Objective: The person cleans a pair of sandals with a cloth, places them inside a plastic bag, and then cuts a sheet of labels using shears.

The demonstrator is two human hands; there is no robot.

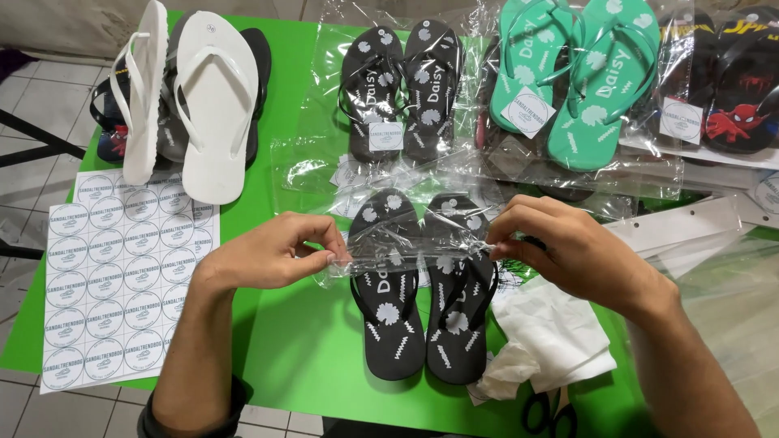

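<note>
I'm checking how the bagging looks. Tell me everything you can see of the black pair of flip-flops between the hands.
The black flip-flops lie side by side, soles down, on the green table, heels toward the person. They look like foam, with thin black straps and white flower and leaf prints. A clear plastic bag covers their toe halves; the left hand and right hand pinch its edge. Crumpled white paper lies beside the right one.

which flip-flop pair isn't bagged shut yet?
The black flower-print flip-flop pair nearest the person, half inside the clear plastic bag both hands hold; the other black and green pairs lie fully bagged.
</note>
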